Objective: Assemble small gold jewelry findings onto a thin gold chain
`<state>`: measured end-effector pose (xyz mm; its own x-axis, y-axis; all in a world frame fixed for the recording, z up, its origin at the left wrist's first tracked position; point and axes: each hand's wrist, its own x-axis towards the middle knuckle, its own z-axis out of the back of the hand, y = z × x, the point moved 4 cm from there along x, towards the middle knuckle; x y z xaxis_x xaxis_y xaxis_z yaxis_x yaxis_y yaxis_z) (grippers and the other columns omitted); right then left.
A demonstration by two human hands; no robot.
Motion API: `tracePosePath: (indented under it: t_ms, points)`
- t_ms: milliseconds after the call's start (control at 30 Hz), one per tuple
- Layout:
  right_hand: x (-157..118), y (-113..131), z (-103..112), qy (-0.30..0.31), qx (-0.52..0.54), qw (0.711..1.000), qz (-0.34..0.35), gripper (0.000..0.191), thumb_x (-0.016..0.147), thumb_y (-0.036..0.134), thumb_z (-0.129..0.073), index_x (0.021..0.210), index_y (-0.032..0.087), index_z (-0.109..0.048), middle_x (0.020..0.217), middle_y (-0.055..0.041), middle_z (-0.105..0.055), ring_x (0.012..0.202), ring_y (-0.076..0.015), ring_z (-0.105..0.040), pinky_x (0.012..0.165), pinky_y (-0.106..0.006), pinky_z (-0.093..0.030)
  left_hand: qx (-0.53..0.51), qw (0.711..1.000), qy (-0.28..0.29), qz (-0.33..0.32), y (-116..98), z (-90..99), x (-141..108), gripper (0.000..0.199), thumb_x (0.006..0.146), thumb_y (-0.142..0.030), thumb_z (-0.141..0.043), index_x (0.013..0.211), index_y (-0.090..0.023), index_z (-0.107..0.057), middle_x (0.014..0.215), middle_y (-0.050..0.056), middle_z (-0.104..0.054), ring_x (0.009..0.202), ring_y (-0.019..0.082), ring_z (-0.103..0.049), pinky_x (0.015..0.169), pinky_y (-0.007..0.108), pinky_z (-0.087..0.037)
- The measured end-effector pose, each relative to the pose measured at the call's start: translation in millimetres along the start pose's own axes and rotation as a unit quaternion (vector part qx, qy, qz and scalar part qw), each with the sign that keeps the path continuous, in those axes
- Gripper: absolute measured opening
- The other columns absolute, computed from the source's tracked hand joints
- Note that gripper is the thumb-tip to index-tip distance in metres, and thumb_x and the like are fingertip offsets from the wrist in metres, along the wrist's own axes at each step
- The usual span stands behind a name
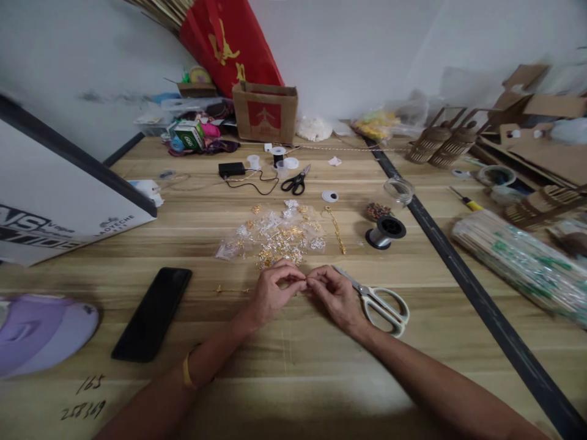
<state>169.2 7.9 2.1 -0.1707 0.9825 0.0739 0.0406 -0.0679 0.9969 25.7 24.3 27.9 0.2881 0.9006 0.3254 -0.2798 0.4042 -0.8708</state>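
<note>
My left hand (279, 288) and my right hand (336, 294) meet fingertip to fingertip over the middle of the wooden table. Both are closed in a pinch; whatever lies between the fingertips is too small to make out. Just beyond them is a spread of clear bags with gold and silver jewellery findings (279, 235). A thin gold piece (233, 290) lies left of my left hand. White-handled scissors (385, 305) rest beside my right hand, their blades partly behind it. A gold chain (337, 231) lies farther back, near a spool of silvery wire (385, 232).
Left of my arms lie a black phone (152, 315) and a purple cap (46, 333). Black scissors (297, 181), a black adapter (232, 169) and a paper bag (266, 113) stand farther back. A dark strip (440, 244) crosses the right side, beside wrapped sticks (518, 260).
</note>
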Motion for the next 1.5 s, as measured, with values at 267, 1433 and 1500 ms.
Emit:
tracePosePath:
  t_ms: [267, 1433, 1500]
  points:
    - [-0.2, 3.7, -1.7, 0.005, -0.006, 1.000, 0.005, 0.021, 0.083, 0.038, -0.059, 0.081, 0.017, -0.057, 0.069, -0.0012, -0.061, 0.061, -0.0131, -0.055, 0.056, -0.023, -0.042, 0.011, 1.000, 0.000, -0.016, -3.8, 0.8, 0.7, 0.006, 0.074, -0.011, -0.065, 0.070, -0.014, -0.068, 0.071, 0.004, -0.061, 0.069, 0.014, -0.058, 0.065, 0.025, -0.046]
    - [6.5, 6.9, 7.4, -0.028, 0.020, 0.999, 0.000, 0.024, 0.076, 0.041, -0.065, 0.074, 0.018, -0.060, 0.065, -0.0005, -0.057, 0.059, -0.0129, -0.049, 0.056, -0.025, -0.040, -0.106, 0.975, 0.071, 0.183, 17.7, -0.9, 2.7, 0.008, 0.070, -0.020, -0.065, 0.069, -0.012, -0.065, 0.065, 0.002, -0.064, 0.060, 0.011, -0.056, 0.058, 0.020, -0.045]
    - [7.0, 6.5, 6.9, -0.024, 0.031, 0.999, -0.004, 0.023, 0.075, 0.040, -0.067, 0.074, 0.018, -0.060, 0.063, 0.0002, -0.056, 0.057, -0.0125, -0.049, 0.055, -0.024, -0.040, -0.110, 0.975, 0.067, 0.182, 17.6, -0.4, 3.1, 0.007, 0.070, -0.019, -0.065, 0.069, -0.012, -0.065, 0.065, 0.002, -0.064, 0.060, 0.011, -0.056, 0.057, 0.020, -0.044]
